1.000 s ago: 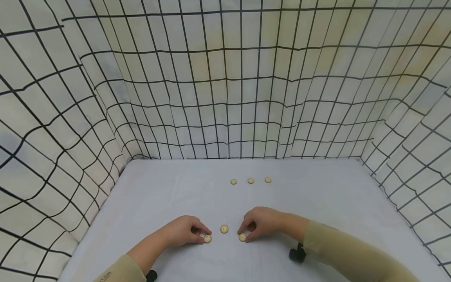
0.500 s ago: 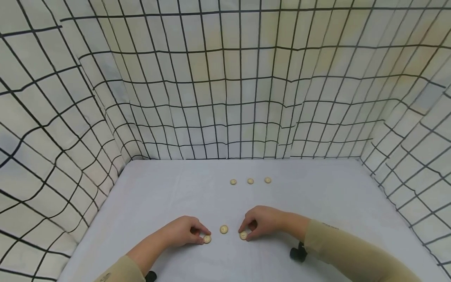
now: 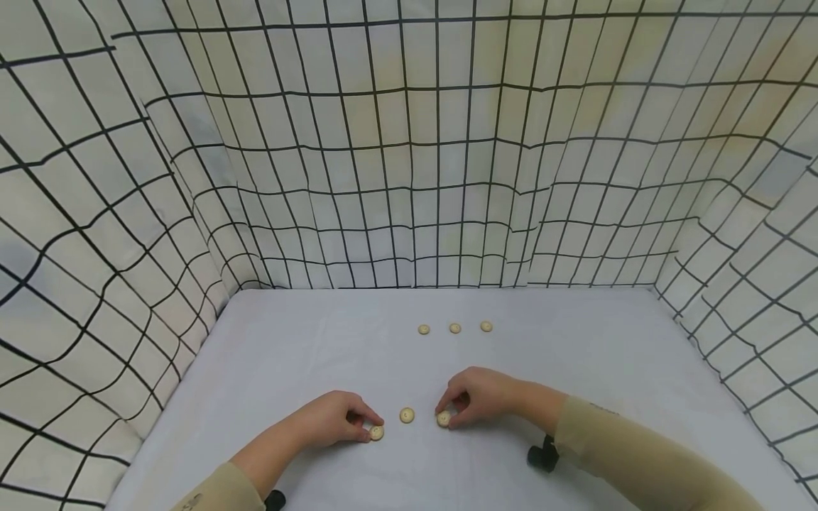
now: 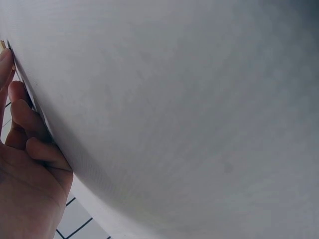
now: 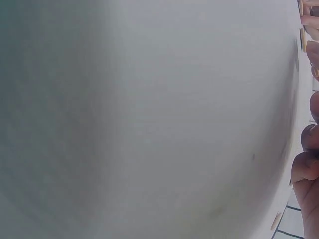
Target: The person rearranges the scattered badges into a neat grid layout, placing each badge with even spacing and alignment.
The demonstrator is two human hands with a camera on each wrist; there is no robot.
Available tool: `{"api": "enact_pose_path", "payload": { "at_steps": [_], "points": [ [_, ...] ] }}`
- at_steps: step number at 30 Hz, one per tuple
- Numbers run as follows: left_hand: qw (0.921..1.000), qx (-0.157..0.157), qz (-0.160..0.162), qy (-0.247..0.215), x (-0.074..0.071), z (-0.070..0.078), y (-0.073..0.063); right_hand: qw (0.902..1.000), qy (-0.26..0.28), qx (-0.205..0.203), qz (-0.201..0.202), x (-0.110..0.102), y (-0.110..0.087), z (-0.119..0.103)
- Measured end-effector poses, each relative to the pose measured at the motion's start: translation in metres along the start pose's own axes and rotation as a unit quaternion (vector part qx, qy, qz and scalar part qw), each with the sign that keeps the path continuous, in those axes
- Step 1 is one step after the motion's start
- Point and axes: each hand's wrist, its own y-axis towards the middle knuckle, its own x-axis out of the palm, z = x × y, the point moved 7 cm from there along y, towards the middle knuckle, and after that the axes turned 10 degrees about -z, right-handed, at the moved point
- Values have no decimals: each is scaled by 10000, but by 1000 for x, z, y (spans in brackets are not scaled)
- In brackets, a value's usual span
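- Found right-hand button (image 3: 444, 419) at the fingertips of right hand (image 3: 484, 394), pinched between thumb and index finger; could not tell from the wrist view whether lifted or touching the cloth.
- Found left-hand button (image 3: 377, 432) pinched likewise at the fingertips of left hand (image 3: 329, 417).
- Saw middle button (image 3: 407, 415) lying flat between both hands, untouched; judged slightly nearer to the left fingertips than to the right.
- Marked as key relation: right-hand button just right of middle button and almost level with it in depth; left-hand button on the other side, a little closer to the body.
- Read all three as round, with no long axis to follow.
- Noted far row of three buttons (image 3: 455, 328) well beyond the fingers, ahead and to the right of the middle one, spaced apart.
- Logged white-covered table (image 3: 319, 348) underneath, tan right sleeve (image 3: 639, 454) and left sleeve (image 3: 220, 490), black device (image 3: 543, 455) under the right wrist.
- Recorded black-gridded backdrop (image 3: 422, 163) behind and on both sides.
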Motion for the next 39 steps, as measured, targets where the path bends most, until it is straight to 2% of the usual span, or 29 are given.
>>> {"api": "enact_pose_path", "payload": {
  "at_steps": [14,24,39],
  "points": [
    [10000,-68,11,-56,1,-4,0,9989,151,406,198,-13,-11,16],
    [10000,-74,22,-47,1,-4,1,9960,254,623,581,-25,-20,34],
    [10000,-62,10,-58,1,-5,1,9835,573,1318,1095,-43,-36,74]
  ]
}}
